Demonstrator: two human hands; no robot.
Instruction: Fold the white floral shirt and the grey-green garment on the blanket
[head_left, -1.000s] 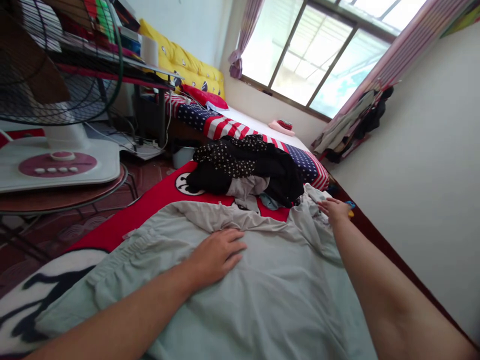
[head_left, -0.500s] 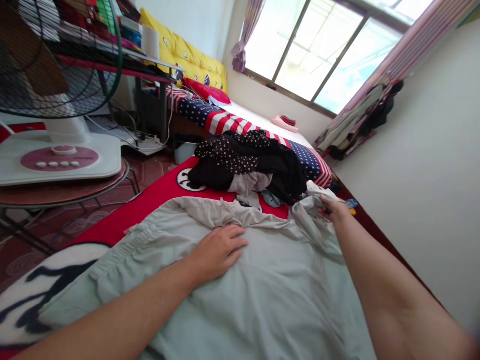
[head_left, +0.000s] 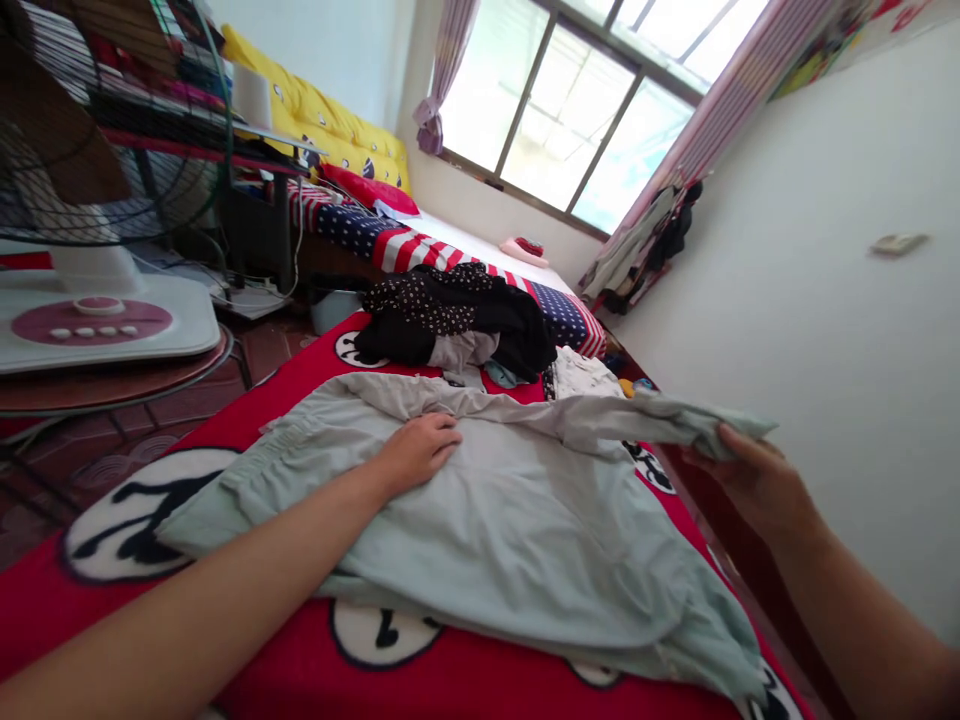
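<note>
A pale grey-green garment (head_left: 510, 520) lies spread on a red blanket (head_left: 300, 640) with black and white cartoon prints. My left hand (head_left: 416, 450) rests flat on the garment's upper middle, fingers stretched out. My right hand (head_left: 750, 480) is closed on one end of the garment and holds it lifted and stretched out to the right, near the white wall.
A pile of dark clothes (head_left: 457, 320), one piece polka-dotted, sits beyond the garment. Behind it is a bed with a stars-and-stripes cover (head_left: 420, 245). A standing fan (head_left: 97, 310) rests on a round table at left. Clothes hang (head_left: 637, 245) by the window.
My right hand has closed on the garment's far corner and pulled it back and to the right, lifting it off the blanket. My left hand stays pressed on the cloth.
</note>
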